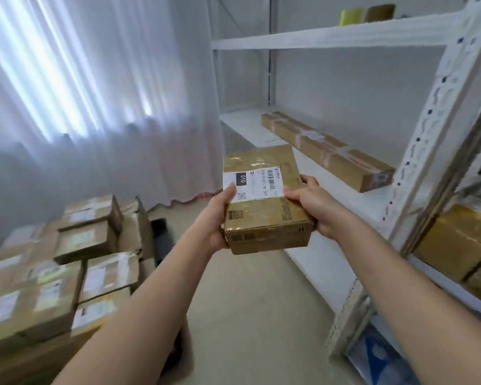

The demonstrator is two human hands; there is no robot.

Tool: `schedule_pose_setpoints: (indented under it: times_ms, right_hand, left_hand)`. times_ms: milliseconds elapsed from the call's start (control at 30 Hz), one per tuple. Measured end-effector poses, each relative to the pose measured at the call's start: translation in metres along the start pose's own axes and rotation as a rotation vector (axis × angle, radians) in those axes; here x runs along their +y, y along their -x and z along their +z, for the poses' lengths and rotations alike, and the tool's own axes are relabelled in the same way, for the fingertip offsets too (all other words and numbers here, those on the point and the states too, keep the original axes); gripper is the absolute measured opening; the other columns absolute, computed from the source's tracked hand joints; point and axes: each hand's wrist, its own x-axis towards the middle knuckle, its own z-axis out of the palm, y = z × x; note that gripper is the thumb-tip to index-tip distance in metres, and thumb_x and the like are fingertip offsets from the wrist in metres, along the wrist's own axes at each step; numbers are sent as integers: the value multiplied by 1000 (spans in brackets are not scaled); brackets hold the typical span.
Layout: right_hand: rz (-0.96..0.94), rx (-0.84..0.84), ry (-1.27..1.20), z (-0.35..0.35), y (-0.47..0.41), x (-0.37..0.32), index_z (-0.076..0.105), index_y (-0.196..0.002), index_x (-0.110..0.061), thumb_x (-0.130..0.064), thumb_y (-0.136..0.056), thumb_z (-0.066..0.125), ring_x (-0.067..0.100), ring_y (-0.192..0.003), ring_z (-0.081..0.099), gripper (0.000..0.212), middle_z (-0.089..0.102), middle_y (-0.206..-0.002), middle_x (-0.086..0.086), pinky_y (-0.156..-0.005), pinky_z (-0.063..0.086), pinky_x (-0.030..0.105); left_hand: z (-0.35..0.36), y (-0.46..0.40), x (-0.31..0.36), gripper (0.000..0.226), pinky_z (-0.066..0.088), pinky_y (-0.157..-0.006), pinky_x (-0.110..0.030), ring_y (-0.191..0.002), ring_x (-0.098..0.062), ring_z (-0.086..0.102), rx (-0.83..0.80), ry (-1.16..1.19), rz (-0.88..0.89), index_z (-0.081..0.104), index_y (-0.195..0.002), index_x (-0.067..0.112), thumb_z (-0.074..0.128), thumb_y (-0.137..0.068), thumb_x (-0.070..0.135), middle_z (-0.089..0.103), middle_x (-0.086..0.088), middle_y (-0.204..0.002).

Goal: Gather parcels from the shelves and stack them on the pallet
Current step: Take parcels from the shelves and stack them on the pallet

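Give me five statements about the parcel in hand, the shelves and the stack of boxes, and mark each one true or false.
1. Both hands hold the small parcel: left hand, right hand. True.
2. The parcel rests on the shelf. False: it is held in the air, clear of the shelf.
3. A long flat box lies on the shelf. True.
4. The stacked boxes are on the person's right. False: they are on the left.
5. The parcel has no label. False: a white label shows on top.
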Motion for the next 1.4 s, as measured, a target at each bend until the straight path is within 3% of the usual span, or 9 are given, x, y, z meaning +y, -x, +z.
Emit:
schedule_pose_setpoints:
  times_ms: [100, 233, 367, 533, 667, 867, 1000, 1167, 1400]
  right_hand:
    - [-67, -130, 124, 65, -29, -18, 24, -147, -37, -46, -96, 56, 18, -92, 66, 61, 65, -114, -4, -76, 52, 39]
    - [-97, -318, 197, 150, -77, -35, 16, -153, -39, -71, -83, 54, 30, -127, 51, 86, 52, -142, -2, -102, 38, 64]
    - [-40, -541, 181, 229, -115, -57, 11, -154, -44, -80, -68, 55, 41, -136, 38, 103, 36, -155, 1, -94, 41, 66]
    - [-65, -781, 200, 330, -147, -71, 33, -145, -44, -68, -88, 51, 20, -91, 68, 64, 63, -126, -6, -58, 56, 39]
    - [-59, -907, 233, 416, -145, -67, 47, -133, -45, -70, -87, 51, 27, -97, 67, 52, 68, -117, -4, -85, 51, 58]
    - [-22, -994, 217, 540, -116, -63, 43, -139, -36, -66, -92, 45, 28, -96, 64, 55, 65, -121, 1, -76, 53, 47]
    - [-5, -954, 194, 616, -102, -62, 41, -140, -39, -73, -86, 47, 36, -108, 60, 63, 59, -131, 1, -90, 44, 68]
    - [-29, -979, 172, 706, -78, -79, 49, -124, -36, -63, -94, 44, 29, -97, 60, 41, 62, -118, 0, -90, 44, 65]
    - [-87, -958, 175, 808, -64, -110, 48, -129, -38, -56, -101, 35, 27, -101, 66, 35, 64, -120, 0, -79, 57, 55]
  left_hand:
    - [-63, -1, 23, 47, 53, -79, -45, -99, -31, 70, 103, 139, 78, 65, -121, 17, 55, -94, 53, 74, -11, -109]
    - [-139, -4, 58, 47, 54, -79, -46, -93, -34, 72, 242, 292, 189, 62, -124, 12, 51, -97, 49, 73, -17, -109]
    - [-206, -8, 92, 45, 52, -72, -44, -78, -31, 74, 389, 382, 270, 62, -123, 13, 49, -98, 49, 76, -14, -97]
    - [-280, -2, 106, 43, 54, -81, -45, -90, -31, 73, 577, 440, 326, 64, -120, 14, 48, -98, 49, 75, -13, -101]
    - [-346, 25, 95, 44, 54, -83, -47, -94, -32, 72, 705, 529, 320, 65, -120, 18, 51, -96, 52, 74, -13, -108]
    - [-452, 72, 87, 48, 52, -88, -49, -104, -31, 69, 852, 544, 300, 65, -124, 22, 64, -87, 52, 73, -9, -114]
    - [-518, 92, 89, 76, 35, -106, -57, -116, -33, 60, 896, 437, 259, 65, -121, 24, 85, -56, 60, 72, -9, -116]
    - [-603, 123, 108, 41, 50, -70, -40, -99, -27, 65, 934, 443, 297, 66, -105, 21, 74, -78, 50, 73, -9, -106]
    - [-711, 143, 160, 28, 51, -65, -32, -94, -21, 64, 869, 370, 350, 66, -103, 25, 66, -87, 48, 73, -4, -98]
